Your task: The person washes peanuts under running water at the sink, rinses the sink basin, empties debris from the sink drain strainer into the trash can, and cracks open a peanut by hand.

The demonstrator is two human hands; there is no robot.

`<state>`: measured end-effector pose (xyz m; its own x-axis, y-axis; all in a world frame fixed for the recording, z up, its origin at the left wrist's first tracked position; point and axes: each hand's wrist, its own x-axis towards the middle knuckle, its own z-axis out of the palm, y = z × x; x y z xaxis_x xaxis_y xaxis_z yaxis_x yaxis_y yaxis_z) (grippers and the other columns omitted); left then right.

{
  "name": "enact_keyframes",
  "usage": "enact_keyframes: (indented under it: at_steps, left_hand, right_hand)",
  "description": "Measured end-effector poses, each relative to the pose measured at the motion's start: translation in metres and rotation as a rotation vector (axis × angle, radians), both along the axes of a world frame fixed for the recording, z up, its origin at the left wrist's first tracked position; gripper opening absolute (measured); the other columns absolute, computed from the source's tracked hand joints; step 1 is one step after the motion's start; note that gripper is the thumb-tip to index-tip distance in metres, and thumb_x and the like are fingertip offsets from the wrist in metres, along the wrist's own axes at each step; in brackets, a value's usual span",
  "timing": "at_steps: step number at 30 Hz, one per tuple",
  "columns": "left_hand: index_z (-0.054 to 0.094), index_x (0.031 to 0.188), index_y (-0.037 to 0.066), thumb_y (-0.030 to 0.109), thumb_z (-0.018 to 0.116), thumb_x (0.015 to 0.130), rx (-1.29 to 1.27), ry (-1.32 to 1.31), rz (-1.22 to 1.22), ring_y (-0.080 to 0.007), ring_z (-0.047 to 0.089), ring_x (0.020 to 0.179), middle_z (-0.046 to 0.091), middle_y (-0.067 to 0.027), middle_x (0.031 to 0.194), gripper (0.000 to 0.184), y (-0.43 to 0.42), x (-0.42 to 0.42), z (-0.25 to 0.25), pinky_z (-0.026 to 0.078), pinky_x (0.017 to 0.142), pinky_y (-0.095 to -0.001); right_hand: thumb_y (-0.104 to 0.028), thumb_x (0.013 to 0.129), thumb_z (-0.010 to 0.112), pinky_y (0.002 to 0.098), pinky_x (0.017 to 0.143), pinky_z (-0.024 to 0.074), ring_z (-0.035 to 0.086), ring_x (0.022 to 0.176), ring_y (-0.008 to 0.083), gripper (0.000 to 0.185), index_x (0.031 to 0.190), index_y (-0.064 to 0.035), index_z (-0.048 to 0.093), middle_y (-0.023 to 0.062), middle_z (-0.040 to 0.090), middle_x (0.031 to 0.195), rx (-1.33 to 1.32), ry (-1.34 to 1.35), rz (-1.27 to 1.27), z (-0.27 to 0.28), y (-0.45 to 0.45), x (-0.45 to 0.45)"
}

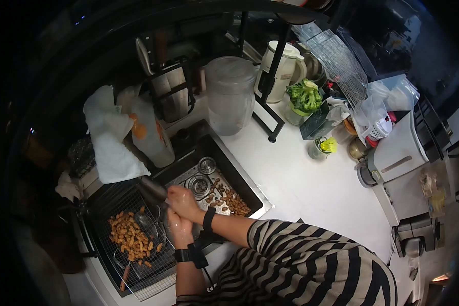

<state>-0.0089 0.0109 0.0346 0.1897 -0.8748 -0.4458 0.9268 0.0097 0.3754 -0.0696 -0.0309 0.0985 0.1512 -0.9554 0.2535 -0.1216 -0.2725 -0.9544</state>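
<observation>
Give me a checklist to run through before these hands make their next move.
1. Hands empty: cannot tell. The right hand and left hand press together, hiding their palms.
2. Basin free of loose peanuts: not ok. Loose peanuts lie beside the drain strainer.
3. Towel within reach: probably ok. The white towel hangs just beyond the hands.
4. Water running over the hands: cannot tell.
5. Straps on both wrists: ok. The right strap and left strap are both on.
</observation>
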Motion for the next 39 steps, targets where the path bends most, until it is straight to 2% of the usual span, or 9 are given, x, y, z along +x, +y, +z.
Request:
enact_keyframes:
  at_steps: [8, 13, 15, 16, 18, 20, 26, 32, 39]
  left_hand:
    - [0.049, 0.109, 0.002, 0.023, 0.037, 0.091, -0.040, -0.019, -0.006, -0.0225, 0.053, 0.099, 0.054, -0.0120, 0.108, 0.030, 0.003, 0.018, -0.021, 0.044, 0.087, -0.0352]
    - [0.049, 0.109, 0.000, 0.021, 0.037, 0.090, -0.119, -0.013, -0.036, -0.0225, 0.054, 0.099, 0.055, -0.0128, 0.106, 0.031, -0.003, 0.020, -0.035, 0.045, 0.086, -0.0352]
    - [0.049, 0.109, 0.000, 0.021, 0.037, 0.090, -0.179, 0.050, -0.043, -0.0225, 0.054, 0.099, 0.055, -0.0131, 0.106, 0.031, -0.008, 0.012, -0.045, 0.046, 0.085, -0.0352]
    - [0.051, 0.106, 0.001, 0.022, 0.037, 0.090, -0.032, -0.110, 0.009, -0.0226, 0.056, 0.096, 0.057, -0.0119, 0.103, 0.030, -0.003, -0.005, 0.005, 0.046, 0.085, -0.0346]
    - [0.052, 0.104, 0.001, 0.022, 0.034, 0.090, -0.082, 0.099, 0.167, -0.0233, 0.055, 0.098, 0.057, -0.0119, 0.105, 0.031, -0.008, -0.010, -0.006, 0.043, 0.088, -0.0365]
    - [0.051, 0.104, 0.001, 0.023, 0.033, 0.089, -0.134, 0.164, 0.277, -0.0256, 0.053, 0.101, 0.056, -0.0128, 0.107, 0.033, -0.012, -0.013, 0.002, 0.040, 0.091, -0.0388]
    - [0.050, 0.109, -0.001, 0.028, 0.034, 0.085, -0.196, 0.219, 0.337, -0.0296, 0.046, 0.111, 0.052, -0.0145, 0.114, 0.040, 0.000, -0.011, 0.012, 0.031, 0.099, -0.0429]
    - [0.044, 0.120, -0.001, 0.032, 0.028, 0.085, -0.253, 0.250, 0.373, -0.0278, 0.040, 0.117, 0.049, -0.0125, 0.121, 0.050, 0.012, -0.003, 0.027, 0.026, 0.103, -0.0421]
    - [0.036, 0.129, 0.003, 0.033, 0.031, 0.083, -0.345, 0.275, 0.349, -0.0287, 0.034, 0.123, 0.042, -0.0135, 0.128, 0.055, 0.019, 0.003, 0.029, 0.021, 0.105, -0.0444]
  right_hand:
    - [-0.010, 0.080, 0.053, 0.0401, 0.080, 0.0393, 0.047, 0.090, 0.0356, 0.010, 0.084, -0.0018, 0.056, 0.0173, 0.051, 0.092, -0.295, 0.129, 0.235, -0.015, 0.030, -0.009]
    - [-0.012, 0.076, 0.054, 0.0431, 0.076, 0.0400, 0.049, 0.088, 0.0361, 0.012, 0.084, -0.0034, 0.058, 0.0177, 0.053, 0.090, -0.396, 0.196, 0.196, -0.025, 0.013, -0.003]
    - [-0.008, 0.076, 0.049, 0.0392, 0.072, 0.0455, 0.056, 0.078, 0.0332, 0.015, 0.083, -0.0004, 0.059, 0.0174, 0.059, 0.084, -0.081, 0.086, -0.027, -0.045, -0.003, 0.011]
    - [-0.015, 0.084, 0.046, 0.0349, 0.069, 0.0457, 0.058, 0.075, 0.0264, 0.020, 0.079, -0.0006, 0.059, 0.0133, 0.061, 0.080, 0.196, -0.040, -0.011, -0.018, -0.007, 0.005]
    - [-0.028, 0.093, 0.038, 0.0376, 0.061, 0.0423, 0.054, 0.063, 0.0241, 0.038, 0.073, -0.0002, 0.054, 0.0147, 0.057, 0.068, 0.046, -0.157, 0.099, -0.027, -0.016, -0.006]
    - [-0.036, 0.094, 0.034, 0.0305, 0.063, 0.0447, 0.054, 0.066, 0.0138, 0.043, 0.074, -0.0033, 0.053, 0.0057, 0.056, 0.072, 0.615, -0.668, 0.246, -0.033, -0.013, -0.007]
    - [-0.041, 0.092, 0.035, 0.0327, 0.082, 0.0436, 0.056, 0.086, 0.0221, 0.049, 0.091, 0.0025, 0.057, 0.0118, 0.059, 0.091, 0.865, -0.957, 0.324, -0.044, -0.005, -0.014]
    - [-0.022, 0.087, 0.040, 0.0349, 0.088, 0.0402, 0.052, 0.094, 0.0230, 0.028, 0.093, 0.0002, 0.055, 0.0101, 0.057, 0.094, 0.970, -1.088, 0.316, -0.051, -0.004, -0.006]
    - [-0.016, 0.084, 0.043, 0.0343, 0.089, 0.0392, 0.051, 0.094, 0.0231, 0.021, 0.097, -0.0020, 0.051, 0.0088, 0.054, 0.095, 0.978, -1.067, 0.342, -0.040, 0.002, -0.002]
